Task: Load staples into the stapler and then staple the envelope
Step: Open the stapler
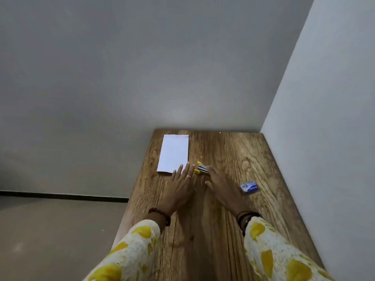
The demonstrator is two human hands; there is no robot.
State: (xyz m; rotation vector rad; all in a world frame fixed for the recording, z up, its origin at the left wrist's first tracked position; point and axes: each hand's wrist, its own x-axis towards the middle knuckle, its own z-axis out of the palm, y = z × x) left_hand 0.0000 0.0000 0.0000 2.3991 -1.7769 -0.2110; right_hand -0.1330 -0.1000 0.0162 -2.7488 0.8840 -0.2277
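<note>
Your left hand point(180, 185) lay flat, fingers spread; your right hand point(220, 185) touched the stapler point(202, 169), grip unclear. Envelope point(174, 153) beyond-left of it; staple box point(249, 186) right, near the table point(233, 151) edge.

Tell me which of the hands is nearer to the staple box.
Right. The right hand lies just left of the staple box, fingers at the stapler. The left hand is farther left, by the envelope.

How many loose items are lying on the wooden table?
3: white envelope at far left, yellow stapler between both hands' fingertips, blue staple box at right. Nothing seems hidden.
</note>
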